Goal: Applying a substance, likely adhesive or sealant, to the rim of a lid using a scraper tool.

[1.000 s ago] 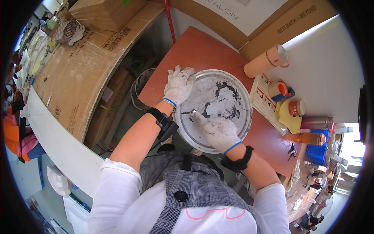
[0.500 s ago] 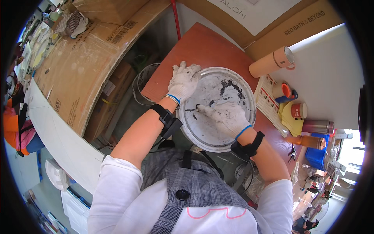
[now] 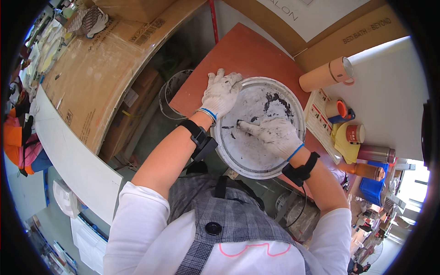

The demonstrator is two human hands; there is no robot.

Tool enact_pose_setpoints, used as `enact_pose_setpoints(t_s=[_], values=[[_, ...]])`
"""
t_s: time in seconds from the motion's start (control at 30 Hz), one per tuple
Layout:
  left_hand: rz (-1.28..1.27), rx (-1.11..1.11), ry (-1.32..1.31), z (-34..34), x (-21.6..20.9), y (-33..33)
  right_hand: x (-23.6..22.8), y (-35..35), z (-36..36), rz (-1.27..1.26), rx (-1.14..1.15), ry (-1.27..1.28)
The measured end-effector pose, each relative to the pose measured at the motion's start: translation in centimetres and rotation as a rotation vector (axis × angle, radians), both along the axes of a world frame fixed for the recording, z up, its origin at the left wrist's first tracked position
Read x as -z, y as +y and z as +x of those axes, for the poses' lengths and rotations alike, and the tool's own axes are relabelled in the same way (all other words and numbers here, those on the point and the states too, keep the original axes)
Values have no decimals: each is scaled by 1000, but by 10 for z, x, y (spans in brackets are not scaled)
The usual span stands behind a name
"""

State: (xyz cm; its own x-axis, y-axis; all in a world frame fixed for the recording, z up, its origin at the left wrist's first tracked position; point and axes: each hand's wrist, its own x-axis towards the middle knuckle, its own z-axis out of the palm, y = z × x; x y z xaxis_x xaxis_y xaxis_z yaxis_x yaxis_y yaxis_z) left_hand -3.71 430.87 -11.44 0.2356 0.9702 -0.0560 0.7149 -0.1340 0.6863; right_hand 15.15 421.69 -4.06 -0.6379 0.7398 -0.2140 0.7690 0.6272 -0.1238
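Observation:
A round, whitish tray-like disc (image 3: 229, 158) with a raised rim lies on the red-brown tabletop (image 3: 247, 50) and juts past its near edge. Grey smears and dark, flaky patches mark its inside. My left hand (image 3: 221, 94), in a stained white knit glove, is against the disc's upper left rim, its fingers stretched out over the tabletop. My right hand (image 3: 275, 136), gloved likewise, reaches across the disc with the index finger pointing left. Its dark tip is at the surface near small dark streaks. The other fingers are curled under, and what they may hold is hidden.
Right of the disc are a peach tumbler (image 3: 326, 74), a printed sheet (image 3: 318, 114), a tape roll (image 3: 338, 109), a red-and-white tub (image 3: 355, 133) and bottles. A wire-rimmed bin (image 3: 167, 101) stands below the table's left edge. A cardboard-covered table (image 3: 91, 82) is farther left.
My right index fingertip has shifted slightly right over the disc. The whole view has swung a little, and my left hand stays by the rim.

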Motion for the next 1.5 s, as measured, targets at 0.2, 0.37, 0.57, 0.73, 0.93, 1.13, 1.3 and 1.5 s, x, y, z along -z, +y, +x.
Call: enact_pose_setpoints(t_s=[0.2, 0.37, 0.57, 0.73, 0.93, 1.13, 1.3, 1.5], values=[[-7, -2, 14, 4, -4, -1, 13, 2, -1, 38, -6, 179], [-14, 49, 29, 0, -9, 0, 7, 3, -7, 36, -53, 102], [-20, -18, 13, 3, -4, -1, 12, 5, -10, 101, -137, 220], [-31, 18, 13, 3, -9, -1, 7, 2, -29, -14, -34, 9], [71, 41, 70, -1, -4, 2, -17, 3, -28, -185, 71, -86], [-20, 71, 60, -1, -16, 2, -9, -9, -28, -76, 80, -1], [20, 56, 57, 0, -11, 1, -5, -14, -34, -25, 76, 10], [85, 16, 25, 2, -8, -4, -5, -23, -32, 56, 98, 74]])
